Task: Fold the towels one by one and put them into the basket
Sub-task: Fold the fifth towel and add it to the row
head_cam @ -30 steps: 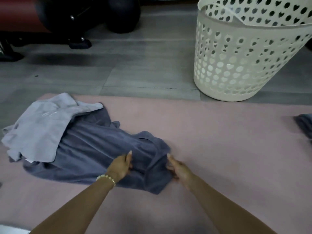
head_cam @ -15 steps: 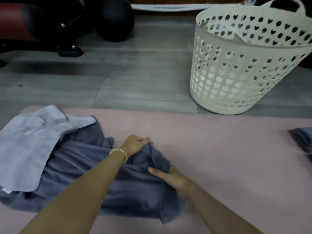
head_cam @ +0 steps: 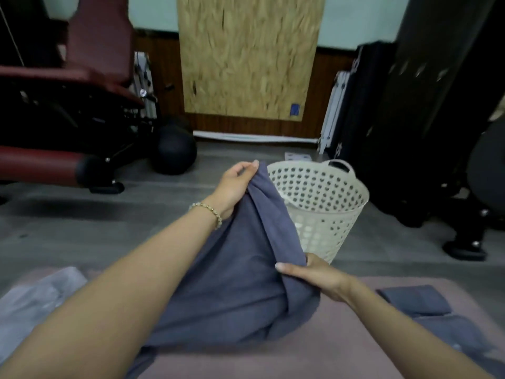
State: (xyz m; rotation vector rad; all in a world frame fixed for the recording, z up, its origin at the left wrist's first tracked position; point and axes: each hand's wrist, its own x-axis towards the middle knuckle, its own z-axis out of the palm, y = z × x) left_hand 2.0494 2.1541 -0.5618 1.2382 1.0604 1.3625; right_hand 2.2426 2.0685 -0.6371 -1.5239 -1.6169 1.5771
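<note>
I hold a dark grey-blue towel lifted off the pink mat. My left hand pinches its upper edge, raised in front of the basket. My right hand grips the towel's side edge lower down, just above the mat. The towel's lower part still drapes onto the mat. The cream plastic basket with heart-shaped holes stands on the grey floor behind the towel, partly hidden by it. A light grey towel lies crumpled at the left. A folded dark grey towel lies at the right on the mat.
A red and black chair and a black ball stand on the floor at the back left. Black equipment fills the right side beside the basket. A wooden board leans on the far wall.
Both hands have gripped the dark towel and lifted it off the mat, the left hand rising high. My view has tilted up, so the wall and the basket's far side now show.
</note>
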